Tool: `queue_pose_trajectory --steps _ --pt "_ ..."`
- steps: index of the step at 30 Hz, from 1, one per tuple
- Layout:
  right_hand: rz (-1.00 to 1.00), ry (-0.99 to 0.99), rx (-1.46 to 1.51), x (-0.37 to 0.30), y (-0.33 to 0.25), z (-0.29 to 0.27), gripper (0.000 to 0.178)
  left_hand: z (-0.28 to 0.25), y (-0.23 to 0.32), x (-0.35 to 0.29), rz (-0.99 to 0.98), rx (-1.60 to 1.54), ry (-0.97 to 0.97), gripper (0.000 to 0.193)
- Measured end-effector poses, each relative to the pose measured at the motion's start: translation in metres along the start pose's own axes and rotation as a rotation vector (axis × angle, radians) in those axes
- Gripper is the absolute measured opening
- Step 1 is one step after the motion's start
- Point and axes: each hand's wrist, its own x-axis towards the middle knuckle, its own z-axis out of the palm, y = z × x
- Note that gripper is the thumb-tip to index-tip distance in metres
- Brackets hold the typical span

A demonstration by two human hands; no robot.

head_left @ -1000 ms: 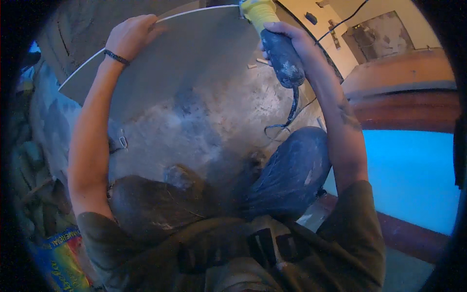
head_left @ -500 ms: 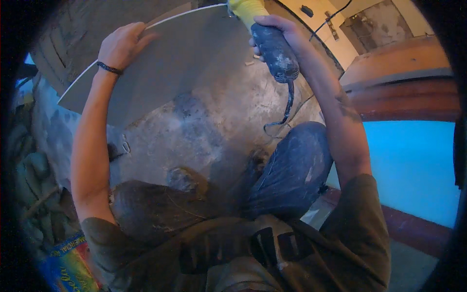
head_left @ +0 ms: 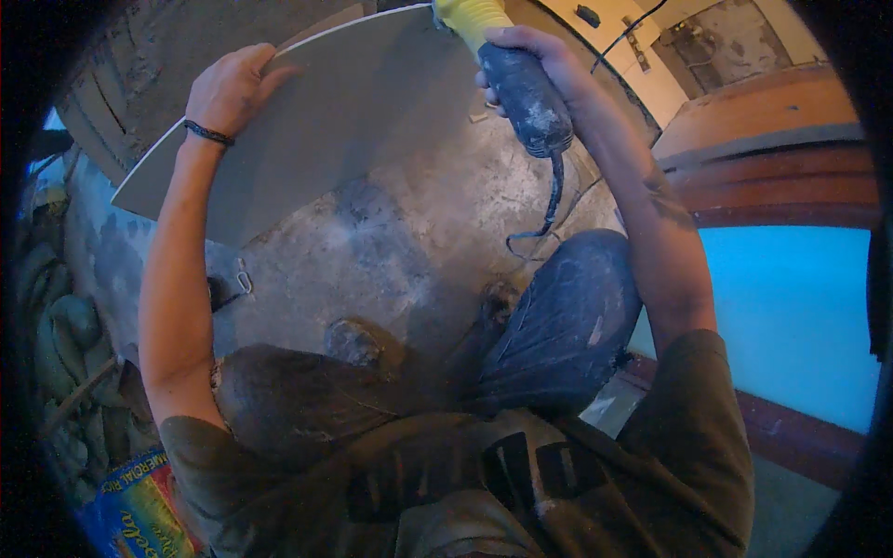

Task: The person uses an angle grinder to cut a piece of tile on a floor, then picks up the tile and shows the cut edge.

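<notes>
A large grey tile (head_left: 344, 121) stands tilted over the concrete floor in front of my knees. My left hand (head_left: 231, 88) grips its upper edge, a black band on the wrist. My right hand (head_left: 535, 56) is closed around the dusty dark handle of a power tool (head_left: 521, 93) with a yellow body, held at the tile's top right edge. The tool's working end is out of the picture. Its black cord (head_left: 549, 200) hangs down to the floor beside my right knee.
Dusty concrete floor (head_left: 391, 242) lies below, with my two shoes on it. Stuffed sacks (head_left: 56, 316) and a colourful printed bag (head_left: 135, 511) sit at the left. A brown wooden ledge (head_left: 772, 139) and a bright blue surface (head_left: 791, 316) run along the right.
The tile's left end has dropped lower and my left hand has shifted right along its edge. My right hand with the tool has moved slightly left and up.
</notes>
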Motion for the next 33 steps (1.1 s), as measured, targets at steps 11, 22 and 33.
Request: queue_pose_trajectory --steps 11,22,33 --pt "-0.014 -0.01 -0.037 -0.001 -0.007 0.004 0.051 0.001 0.003 -0.003 0.044 -0.024 0.096 0.037" --pt "-0.026 -0.024 -0.01 0.001 -0.003 0.001 0.05 -0.005 0.006 -0.002 0.013 -0.012 0.05 0.036" --pt "0.023 -0.049 0.024 0.001 -0.002 -0.004 0.048 0.004 0.0 -0.001 0.05 -0.051 0.106 0.045"
